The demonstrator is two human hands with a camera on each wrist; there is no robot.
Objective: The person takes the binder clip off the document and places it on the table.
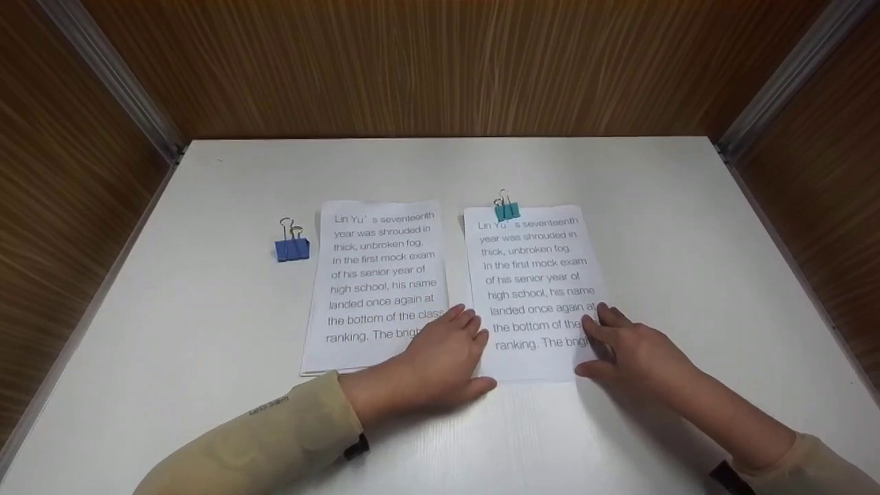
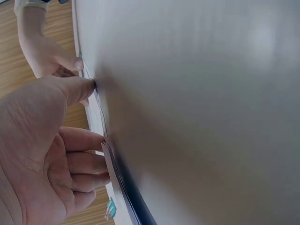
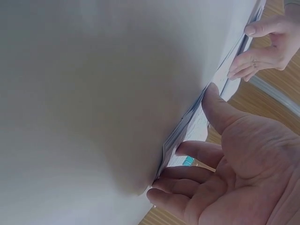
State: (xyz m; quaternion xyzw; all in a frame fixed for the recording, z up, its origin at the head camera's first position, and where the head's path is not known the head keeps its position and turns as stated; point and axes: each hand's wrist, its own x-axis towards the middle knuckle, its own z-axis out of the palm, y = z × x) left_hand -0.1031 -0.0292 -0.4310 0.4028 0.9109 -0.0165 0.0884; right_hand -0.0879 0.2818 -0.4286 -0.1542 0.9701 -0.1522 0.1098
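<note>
Two stacks of printed sheets lie side by side on the white table. A teal binder clip sits on the top edge of the right paper stack, left of its middle. My left hand lies across the lower right corner of the left paper stack, its thumb at the near left corner of the right stack. At that stack's right edge, my right hand touches the sheets with spread fingers, thumb near the lower corner. In the right wrist view the sheets' edges show slightly fanned beside the fingers.
A blue binder clip stands on the white table left of the left stack, its wire handles up. Wood-grain panels enclose the table at the back and both sides.
</note>
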